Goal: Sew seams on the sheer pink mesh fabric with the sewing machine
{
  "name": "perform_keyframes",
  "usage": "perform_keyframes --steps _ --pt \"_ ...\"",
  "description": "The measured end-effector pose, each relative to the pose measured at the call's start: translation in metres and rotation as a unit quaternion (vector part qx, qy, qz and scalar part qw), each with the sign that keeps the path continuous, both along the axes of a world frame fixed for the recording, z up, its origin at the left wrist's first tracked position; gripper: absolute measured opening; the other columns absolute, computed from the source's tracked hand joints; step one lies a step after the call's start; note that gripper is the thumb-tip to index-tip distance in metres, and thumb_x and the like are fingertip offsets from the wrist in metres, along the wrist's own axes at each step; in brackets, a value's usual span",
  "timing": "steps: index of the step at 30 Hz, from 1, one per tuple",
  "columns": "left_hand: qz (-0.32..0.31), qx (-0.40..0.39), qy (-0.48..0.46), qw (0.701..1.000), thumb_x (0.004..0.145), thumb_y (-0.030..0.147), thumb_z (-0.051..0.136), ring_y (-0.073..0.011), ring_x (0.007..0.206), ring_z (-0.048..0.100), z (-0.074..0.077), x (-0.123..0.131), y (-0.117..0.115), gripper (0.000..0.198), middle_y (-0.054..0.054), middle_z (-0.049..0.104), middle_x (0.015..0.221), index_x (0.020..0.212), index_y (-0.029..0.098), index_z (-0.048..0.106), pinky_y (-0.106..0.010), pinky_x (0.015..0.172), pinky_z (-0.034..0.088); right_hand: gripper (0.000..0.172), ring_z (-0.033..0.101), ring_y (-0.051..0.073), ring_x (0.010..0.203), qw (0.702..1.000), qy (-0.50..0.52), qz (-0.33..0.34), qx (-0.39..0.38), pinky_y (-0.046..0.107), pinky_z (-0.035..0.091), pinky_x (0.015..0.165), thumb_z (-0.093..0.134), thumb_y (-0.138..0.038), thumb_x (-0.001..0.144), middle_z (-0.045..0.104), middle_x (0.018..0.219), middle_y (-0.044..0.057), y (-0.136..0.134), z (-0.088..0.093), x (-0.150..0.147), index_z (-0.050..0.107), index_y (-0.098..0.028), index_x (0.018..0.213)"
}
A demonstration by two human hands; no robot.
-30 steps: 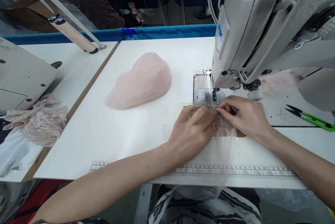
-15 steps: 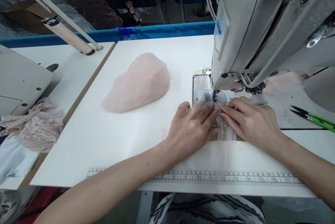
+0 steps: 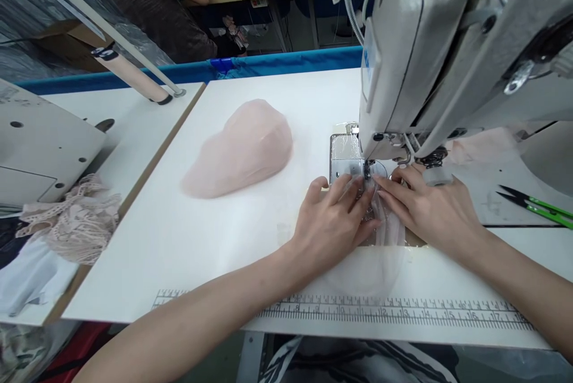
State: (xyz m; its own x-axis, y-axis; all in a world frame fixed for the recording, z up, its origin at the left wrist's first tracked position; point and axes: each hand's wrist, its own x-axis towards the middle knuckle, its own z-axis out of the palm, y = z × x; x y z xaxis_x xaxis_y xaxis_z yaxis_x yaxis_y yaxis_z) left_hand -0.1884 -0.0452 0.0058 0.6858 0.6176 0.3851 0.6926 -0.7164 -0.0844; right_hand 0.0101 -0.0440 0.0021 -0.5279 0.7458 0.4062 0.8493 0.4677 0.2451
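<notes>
Sheer cloth [image 3: 364, 275] lies on the counter [image 3: 242, 246], its far edge at the presser foot [image 3: 367, 169] of the sewing machine [image 3: 394, 55]. Left hand [image 3: 333, 219]: fingers loosely spread, pressing on the cloth, not gripping. Right hand [image 3: 432, 207]: half-curled, fingertips at the cloth; pinched or merely resting, I cannot tell. Step, my reading: lining up or feeding a seam. Next move calls for even guidance, cloth flat, fingertips clear of the needle.

Clock counted around the left hand [image 3: 329, 216]:
1. Nine: bare white tabletop [image 3: 244, 237] gives a free low passage.
2. Ten: pink fabric [image 3: 250, 150] lies in the way.
3. One: the sewing machine head [image 3: 394, 67] blocks.
4. Three: the right hand [image 3: 432, 201] obstructs.
</notes>
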Motion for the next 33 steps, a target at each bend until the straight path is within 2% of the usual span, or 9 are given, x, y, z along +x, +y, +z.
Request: perform_keyframes --steps 12,22,25,26,28,29,30,32,33 --pt "0.006 -0.012 0.004 1.000 0.097 0.039 0.043 -0.0266 0.117 0.049 -0.001 -0.001 0.003 0.038 -0.009 0.061 0.126 0.125 0.019 0.058 -0.043 0.090 0.035 0.031 0.058 0.021 0.076 1.000 -0.015 -0.007 0.015 0.033 0.026 0.059 0.045 -0.029 0.095 0.069 0.084 0.009 0.000 0.000 0.001 0.069 -0.018 0.111" --pt "0.001 -0.031 -0.022 0.999 0.098 0.041 0.040 -0.0243 0.118 0.052 -0.006 -0.001 0.010 0.039 -0.010 0.061 0.127 0.124 0.017 0.057 -0.045 0.093 0.035 0.033 0.059 0.022 0.078 1.000 -0.019 -0.020 -0.005 0.034 0.035 0.068 0.042 -0.028 0.096 0.068 0.090 0.012 0.001 0.001 0.002 0.068 -0.018 0.113" --pt "-0.019 -0.047 -0.060 0.997 0.096 0.032 0.046 -0.0229 0.117 0.054 0.005 -0.005 0.007 0.030 -0.008 0.065 0.120 0.117 0.015 0.060 -0.043 0.098 0.037 0.031 0.060 0.020 0.070 1.000 0.022 0.000 -0.014 0.034 0.039 0.068 0.044 -0.024 0.094 0.067 0.078 0.009 -0.004 0.012 0.010 0.071 -0.017 0.106" --pt "-0.029 -0.072 -0.076 0.994 0.096 0.028 0.047 -0.0213 0.112 0.057 0.012 -0.007 0.004 0.026 -0.007 0.066 0.116 0.113 0.015 0.062 -0.039 0.096 0.041 0.029 0.060 0.018 0.066 0.998 0.047 0.013 -0.040 0.032 0.040 0.064 0.045 -0.023 0.093 0.066 0.077 0.007 -0.006 0.017 0.013 0.072 -0.018 0.104" --pt "-0.050 -0.165 -0.093 0.981 0.093 0.028 0.051 -0.0178 0.096 0.062 0.029 -0.013 -0.004 0.019 -0.005 0.067 0.106 0.104 0.017 0.063 -0.031 0.081 0.049 0.026 0.058 0.013 0.060 0.981 0.101 0.058 -0.154 0.028 0.040 0.056 0.050 -0.022 0.089 0.066 0.087 0.004 -0.012 0.028 0.019 0.070 -0.023 0.105" --pt "-0.064 -0.228 -0.080 0.968 0.090 0.033 0.055 -0.0173 0.090 0.062 0.038 -0.016 -0.010 0.019 -0.005 0.066 0.104 0.101 0.018 0.062 -0.029 0.072 0.050 0.026 0.057 0.011 0.059 0.962 0.120 0.087 -0.228 0.026 0.041 0.053 0.052 -0.022 0.087 0.065 0.098 0.003 -0.014 0.033 0.021 0.068 -0.025 0.107" --pt "-0.076 -0.274 -0.049 0.957 0.084 0.041 0.063 -0.0183 0.086 0.061 0.044 -0.018 -0.016 0.029 -0.005 0.065 0.102 0.102 0.018 0.061 -0.029 0.067 0.050 0.026 0.057 0.009 0.058 0.941 0.131 0.112 -0.293 0.024 0.041 0.052 0.054 -0.021 0.085 0.063 0.109 0.003 -0.016 0.037 0.023 0.067 -0.027 0.108" --pt "-0.088 -0.290 0.014 0.953 0.074 0.046 0.071 -0.0223 0.087 0.057 0.050 -0.018 -0.027 0.043 -0.007 0.062 0.100 0.102 0.017 0.058 -0.032 0.066 0.050 0.018 0.056 0.008 0.059 0.912 0.136 0.135 -0.363 0.023 0.041 0.050 0.055 -0.021 0.086 0.059 0.116 0.002 -0.018 0.040 0.023 0.067 -0.026 0.098" --pt "-0.085 -0.275 0.039 0.957 0.074 0.042 0.070 -0.0238 0.088 0.056 0.048 -0.017 -0.030 0.040 -0.008 0.060 0.098 0.102 0.016 0.058 -0.034 0.068 0.050 0.014 0.057 0.008 0.061 0.908 0.141 0.136 -0.370 0.023 0.041 0.050 0.054 -0.021 0.087 0.060 0.113 0.002 -0.019 0.040 0.022 0.066 -0.024 0.092"
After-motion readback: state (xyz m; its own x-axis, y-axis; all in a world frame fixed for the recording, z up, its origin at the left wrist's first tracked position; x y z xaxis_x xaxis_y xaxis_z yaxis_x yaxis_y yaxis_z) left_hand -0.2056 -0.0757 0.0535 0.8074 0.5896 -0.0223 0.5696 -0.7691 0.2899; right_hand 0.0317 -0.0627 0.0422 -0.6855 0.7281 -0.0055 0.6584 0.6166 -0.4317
